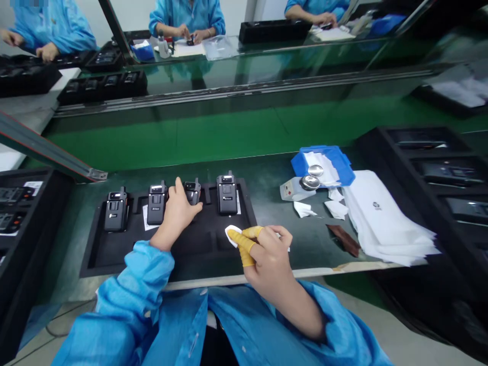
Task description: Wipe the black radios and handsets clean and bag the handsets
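4 black handheld devices [227, 194] are being held upright in the slots of a black tray [114, 254] on the counter [305, 239]. The 3rd device [192, 192] from the left is being touched by the left hand [177, 211]; whether it is being gripped cannot be told. A white wipe [231, 235] is being pinched above the tray by the right hand [269, 254]. Further right, white cloths and what seems to be a round metal piece are being kept in a blue bin [335, 157].
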A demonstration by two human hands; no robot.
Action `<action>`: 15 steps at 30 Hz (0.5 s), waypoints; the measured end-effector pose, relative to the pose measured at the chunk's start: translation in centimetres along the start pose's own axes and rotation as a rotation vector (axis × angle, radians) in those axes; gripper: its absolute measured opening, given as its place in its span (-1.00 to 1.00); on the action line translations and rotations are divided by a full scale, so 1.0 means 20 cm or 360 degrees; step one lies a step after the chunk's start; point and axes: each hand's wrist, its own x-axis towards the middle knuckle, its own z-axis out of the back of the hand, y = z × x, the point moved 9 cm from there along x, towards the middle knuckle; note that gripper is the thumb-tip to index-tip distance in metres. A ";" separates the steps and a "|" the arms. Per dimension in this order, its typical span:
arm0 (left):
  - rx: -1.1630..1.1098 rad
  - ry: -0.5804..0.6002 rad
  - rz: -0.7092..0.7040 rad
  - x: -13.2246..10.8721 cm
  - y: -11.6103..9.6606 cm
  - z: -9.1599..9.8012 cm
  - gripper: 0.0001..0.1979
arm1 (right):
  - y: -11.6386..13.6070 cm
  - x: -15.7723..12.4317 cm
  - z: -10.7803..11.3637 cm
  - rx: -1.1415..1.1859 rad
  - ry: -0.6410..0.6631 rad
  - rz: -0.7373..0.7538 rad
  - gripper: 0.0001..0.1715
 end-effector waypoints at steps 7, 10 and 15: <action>-0.0885 0.0177 -0.0172 -0.27 -0.01 0.07 -0.23 | -0.03 0.07 0.04 0.0040 -0.0271 -0.0023 -0.68; -0.0978 0.0209 -0.0253 -0.38 -0.07 0.10 -0.33 | 0.02 0.13 0.05 0.0040 -0.0317 0.0045 -0.65; -0.0894 0.0114 -0.0478 -0.45 -0.14 0.15 -0.40 | 0.16 0.18 0.01 0.0081 -0.0254 0.0269 -0.65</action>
